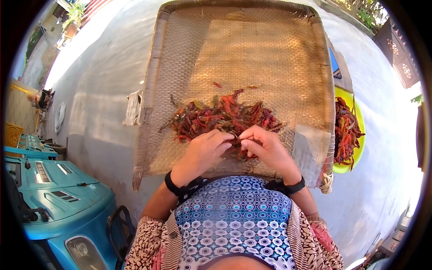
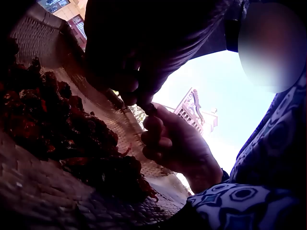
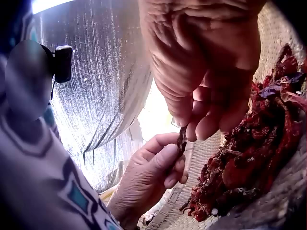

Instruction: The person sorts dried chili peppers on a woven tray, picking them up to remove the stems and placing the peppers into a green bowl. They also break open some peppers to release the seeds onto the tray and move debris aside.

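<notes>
A heap of dried red peppers [image 1: 225,114] lies on a woven tray [image 1: 243,49]. Just above its near edge, the left hand [image 1: 204,150] and right hand [image 1: 267,148] meet at their fingertips. In the right wrist view a small dark, wrinkled pepper [image 3: 181,140] is pinched between thumb and fingers of the left hand [image 3: 153,170], while the fingertips of the right hand [image 3: 206,72] grip its upper end. The left wrist view is dark; there the right hand [image 2: 180,143] holds the small piece opposite the shadowed left hand [image 2: 139,52].
A yellow-green basin [image 1: 359,153] of dried peppers stands right of the tray. A cardboard piece [image 1: 310,150] covers the tray's near right corner. A pale cloth [image 1: 133,108] hangs by its left edge. A teal vehicle [image 1: 67,193] is at the lower left.
</notes>
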`<state>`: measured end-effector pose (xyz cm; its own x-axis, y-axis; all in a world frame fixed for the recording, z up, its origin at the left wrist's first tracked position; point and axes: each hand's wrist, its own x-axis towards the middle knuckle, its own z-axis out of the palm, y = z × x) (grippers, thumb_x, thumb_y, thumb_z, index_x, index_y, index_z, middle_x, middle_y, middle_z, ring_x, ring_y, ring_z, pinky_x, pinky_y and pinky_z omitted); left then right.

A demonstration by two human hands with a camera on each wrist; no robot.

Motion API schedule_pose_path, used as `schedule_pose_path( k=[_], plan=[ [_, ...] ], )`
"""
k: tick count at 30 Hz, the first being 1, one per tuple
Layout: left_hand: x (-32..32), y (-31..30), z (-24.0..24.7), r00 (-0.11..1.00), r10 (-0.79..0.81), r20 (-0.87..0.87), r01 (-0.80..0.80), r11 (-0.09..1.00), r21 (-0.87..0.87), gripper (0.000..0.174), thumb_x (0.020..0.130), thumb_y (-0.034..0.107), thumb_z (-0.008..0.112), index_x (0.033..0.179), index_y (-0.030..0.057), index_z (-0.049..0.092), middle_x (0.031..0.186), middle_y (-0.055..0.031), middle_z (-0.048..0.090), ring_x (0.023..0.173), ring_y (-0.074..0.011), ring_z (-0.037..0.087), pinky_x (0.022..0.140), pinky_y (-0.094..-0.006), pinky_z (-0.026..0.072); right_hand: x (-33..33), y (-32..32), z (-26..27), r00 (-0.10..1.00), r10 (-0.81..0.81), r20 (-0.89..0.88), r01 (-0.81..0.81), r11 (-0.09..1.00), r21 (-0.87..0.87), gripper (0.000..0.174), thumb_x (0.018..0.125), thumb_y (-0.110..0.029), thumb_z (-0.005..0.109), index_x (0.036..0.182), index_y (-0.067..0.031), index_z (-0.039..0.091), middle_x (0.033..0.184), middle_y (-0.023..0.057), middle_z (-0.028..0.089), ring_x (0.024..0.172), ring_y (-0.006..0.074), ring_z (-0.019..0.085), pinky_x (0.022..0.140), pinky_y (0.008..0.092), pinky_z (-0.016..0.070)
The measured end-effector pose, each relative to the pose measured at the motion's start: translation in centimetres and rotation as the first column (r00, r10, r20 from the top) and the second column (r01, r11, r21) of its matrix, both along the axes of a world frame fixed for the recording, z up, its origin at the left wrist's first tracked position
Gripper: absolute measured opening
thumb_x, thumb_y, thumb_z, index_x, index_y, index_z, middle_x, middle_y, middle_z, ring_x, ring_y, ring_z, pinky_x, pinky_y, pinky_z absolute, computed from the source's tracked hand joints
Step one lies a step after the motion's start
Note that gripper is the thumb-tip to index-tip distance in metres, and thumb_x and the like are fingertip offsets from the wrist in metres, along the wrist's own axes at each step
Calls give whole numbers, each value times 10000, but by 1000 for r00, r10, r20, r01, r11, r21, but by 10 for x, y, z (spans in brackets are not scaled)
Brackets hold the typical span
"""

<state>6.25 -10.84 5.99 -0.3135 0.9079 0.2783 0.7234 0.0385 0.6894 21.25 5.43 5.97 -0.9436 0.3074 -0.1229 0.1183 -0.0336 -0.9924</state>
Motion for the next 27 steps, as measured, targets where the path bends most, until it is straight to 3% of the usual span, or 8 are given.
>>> schedule_pose_path(
  k=[2, 5, 7, 10, 14, 17, 22, 27],
  plan=[
    [2, -1, 1, 981, 32, 190, -32, 999, -1, 208, 893, 116, 678, 1086, 44, 649, 841, -60, 624, 672, -157, 587, 591, -284, 464, 3, 3, -5, 999, -53, 9, 54, 998, -26, 130, 953, -110, 596, 1058, -34, 606, 824, 16, 654, 691, 57, 580, 615, 215, 482],
    [-12, -6, 10, 970, 171, 174, -148, 979, -137, 249, 891, 167, 681, 1102, 51, 620, 897, -101, 659, 701, -225, 631, 622, -304, 498, 16, 13, -5, 977, -214, -17, 211, 971, -112, 131, 973, -127, 573, 1068, -44, 606, 839, 22, 654, 674, 59, 574, 599, 204, 471],
    [-33, -8, 1, 957, 268, 107, -268, 963, -21, 227, 874, 95, 681, 1084, 43, 616, 852, -99, 630, 682, -232, 609, 620, -314, 495, 29, 27, -15, 921, -383, -72, 368, 916, -159, 137, 982, -144, 565, 1070, -47, 604, 847, 24, 653, 664, 65, 569, 601, 210, 472],
    [-65, -18, -8, 872, 468, -146, -484, 868, -107, 254, 843, 63, 676, 1089, 45, 616, 968, -117, 589, 875, -278, 612, 747, -376, 509, 54, 54, -24, 719, -682, -133, 583, 696, -419, 168, 992, -193, 554, 1093, -69, 606, 871, 18, 655, 663, 90, 569, 622, 237, 481],
    [-93, -31, -31, 735, 543, -405, -655, 724, -217, 272, 809, 100, 699, 1069, 58, 627, 1070, -144, 543, 1087, -348, 534, 860, -444, 489, 93, 91, -44, 516, -819, -253, 330, 462, -823, 236, 1008, -258, 522, 1155, -88, 594, 906, -4, 651, 711, 103, 565, 627, 249, 480],
    [-106, -38, -41, 760, 497, -419, -631, 719, -291, 277, 784, 154, 732, 1035, 69, 652, 1062, -151, 538, 1093, -365, 505, 868, -458, 479, 94, 81, -33, 531, -835, -143, 385, 389, -837, 297, 1014, -310, 501, 1194, -87, 575, 920, -15, 641, 726, 103, 554, 628, 262, 481],
    [-101, -35, -30, 774, 448, -448, -587, 773, -240, 256, 785, 158, 735, 1020, 73, 680, 990, -134, 578, 998, -339, 532, 819, -440, 468, 77, 48, -31, 716, -678, -167, 445, 627, -639, 243, 1000, -247, 523, 1176, -86, 569, 905, -14, 614, 732, 87, 542, 676, 246, 450],
    [-62, -24, 6, 933, 359, -39, -361, 930, -71, 211, 853, 146, 703, 1044, 64, 667, 920, -73, 617, 901, -243, 563, 781, -365, 470, 43, 23, -9, 927, -363, -99, 337, 917, -212, 197, 986, -196, 554, 1130, -64, 585, 885, 8, 637, 700, 67, 555, 635, 223, 455]
  ],
)
